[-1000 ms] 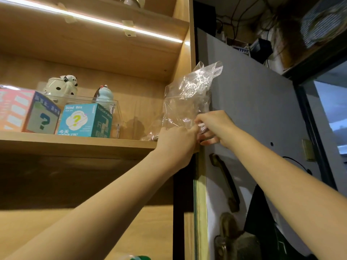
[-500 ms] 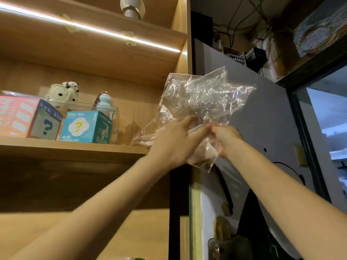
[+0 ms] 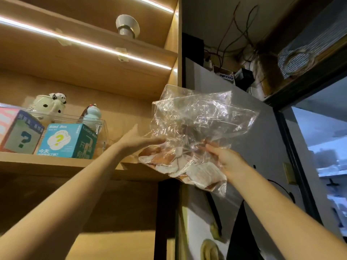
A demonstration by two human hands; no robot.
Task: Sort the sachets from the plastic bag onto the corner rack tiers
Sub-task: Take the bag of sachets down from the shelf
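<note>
Two hands hold a clear plastic bag (image 3: 197, 128) up beside the right end of a wooden shelf (image 3: 65, 164). The right hand (image 3: 225, 160) has its grip closed on the bag's lower right side, fingers curled into the film. The left hand (image 3: 139, 141) lies with straight fingers against the bag's left side (thumb raised, nothing pinched). Sachets (image 3: 187, 166), white and orange-brown, lie bunched in the bag's low end, just off the shelf edge. A teal box (image 3: 67, 141) stands on the shelf, well left.
</note>
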